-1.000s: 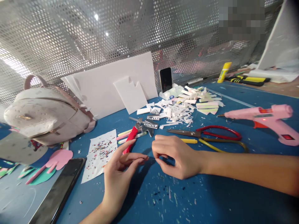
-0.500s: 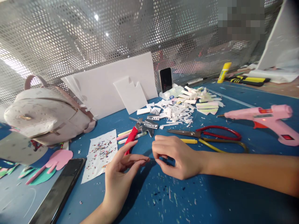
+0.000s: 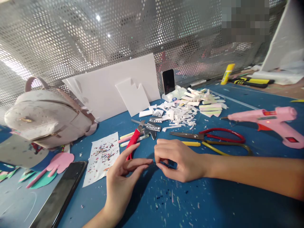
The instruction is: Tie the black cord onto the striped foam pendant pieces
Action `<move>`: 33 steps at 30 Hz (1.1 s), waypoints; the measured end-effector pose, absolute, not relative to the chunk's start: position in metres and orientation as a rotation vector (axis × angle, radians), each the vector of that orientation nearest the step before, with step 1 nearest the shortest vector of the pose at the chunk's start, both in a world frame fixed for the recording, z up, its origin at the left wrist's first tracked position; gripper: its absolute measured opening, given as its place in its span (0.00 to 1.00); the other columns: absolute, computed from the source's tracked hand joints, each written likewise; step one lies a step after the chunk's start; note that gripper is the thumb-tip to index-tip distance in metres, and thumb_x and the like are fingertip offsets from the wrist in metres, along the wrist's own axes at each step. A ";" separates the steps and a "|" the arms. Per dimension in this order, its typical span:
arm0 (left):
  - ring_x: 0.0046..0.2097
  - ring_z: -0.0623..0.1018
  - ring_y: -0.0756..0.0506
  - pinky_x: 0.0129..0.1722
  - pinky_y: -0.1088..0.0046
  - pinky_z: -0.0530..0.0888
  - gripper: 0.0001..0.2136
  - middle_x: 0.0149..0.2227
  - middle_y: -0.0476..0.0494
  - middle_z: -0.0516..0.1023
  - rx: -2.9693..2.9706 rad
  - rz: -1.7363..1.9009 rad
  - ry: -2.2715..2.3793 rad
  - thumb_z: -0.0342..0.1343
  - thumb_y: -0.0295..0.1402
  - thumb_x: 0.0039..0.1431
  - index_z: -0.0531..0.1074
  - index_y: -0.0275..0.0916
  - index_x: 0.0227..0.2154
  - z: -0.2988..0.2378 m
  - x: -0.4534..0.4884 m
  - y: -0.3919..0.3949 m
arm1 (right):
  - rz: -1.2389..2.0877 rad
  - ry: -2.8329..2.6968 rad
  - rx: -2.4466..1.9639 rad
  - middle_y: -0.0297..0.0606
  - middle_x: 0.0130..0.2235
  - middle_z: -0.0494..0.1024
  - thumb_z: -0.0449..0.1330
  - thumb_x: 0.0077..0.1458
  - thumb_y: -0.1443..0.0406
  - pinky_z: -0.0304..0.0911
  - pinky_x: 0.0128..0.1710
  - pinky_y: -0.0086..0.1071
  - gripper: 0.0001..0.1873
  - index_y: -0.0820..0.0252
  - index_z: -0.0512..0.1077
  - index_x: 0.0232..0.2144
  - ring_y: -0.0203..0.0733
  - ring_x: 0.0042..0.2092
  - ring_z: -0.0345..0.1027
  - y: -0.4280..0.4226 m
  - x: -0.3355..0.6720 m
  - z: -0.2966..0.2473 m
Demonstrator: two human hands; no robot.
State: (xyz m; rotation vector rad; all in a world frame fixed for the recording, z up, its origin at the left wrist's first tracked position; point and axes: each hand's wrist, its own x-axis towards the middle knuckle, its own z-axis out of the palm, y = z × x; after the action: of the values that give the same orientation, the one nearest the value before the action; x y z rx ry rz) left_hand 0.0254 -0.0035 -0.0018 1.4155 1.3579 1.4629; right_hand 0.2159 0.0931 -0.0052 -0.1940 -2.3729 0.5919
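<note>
My left hand [image 3: 121, 182] is closed in a pinch above the table, its thumb and a finger pressed together while the index finger points up. Facing it, my right hand [image 3: 181, 161] is also closed, with curled fingers and thumb meeting close to the left fingertips. Whatever sits between the two pinches is too small to make out. Just behind the left hand lie red-handled pliers [image 3: 135, 139]. A white sheet [image 3: 91, 177] scattered with tiny colourful bits is left of that hand. Beyond the right hand rest scissors [image 3: 201, 136] and a yellow marker [image 3: 192, 143].
A pink glue gun [image 3: 268, 117] lies at right, and a glue stick [image 3: 227, 74] stands behind. White foam scraps [image 3: 182, 112] are heaped near an upright phone [image 3: 168, 81]. At left are a backpack [image 3: 47, 114] and a dark phone [image 3: 59, 193]. White boards [image 3: 106, 85] lean against perforated metal.
Both hands keep their pinches, with only a very slight shift of the fingertips. A yellow tip has appeared at the far right edge.
</note>
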 end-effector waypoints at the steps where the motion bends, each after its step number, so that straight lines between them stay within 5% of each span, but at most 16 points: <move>1: 0.39 0.86 0.43 0.44 0.68 0.84 0.21 0.34 0.47 0.87 1.410 1.465 1.360 0.62 0.25 0.56 0.70 0.42 0.53 -0.002 0.025 -0.003 | 0.598 -2.368 -0.193 0.30 0.27 0.63 0.55 0.53 0.73 0.51 0.31 0.32 0.06 0.59 0.61 0.29 0.34 0.31 0.52 0.093 0.216 -0.005; 33: 0.38 0.86 0.42 0.41 0.68 0.84 0.29 0.33 0.47 0.87 1.374 1.508 1.373 0.64 0.26 0.55 0.66 0.43 0.60 0.000 0.024 -0.002 | 0.563 -2.364 -0.220 0.29 0.26 0.61 0.55 0.52 0.72 0.48 0.29 0.32 0.07 0.58 0.59 0.28 0.35 0.30 0.52 0.092 0.217 -0.005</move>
State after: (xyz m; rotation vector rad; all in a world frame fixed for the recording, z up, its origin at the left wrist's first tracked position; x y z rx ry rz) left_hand 0.0243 -0.0021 0.0000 1.3740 1.3734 1.5083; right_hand 0.2175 0.0924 -0.0048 -0.2201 -2.3639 0.5630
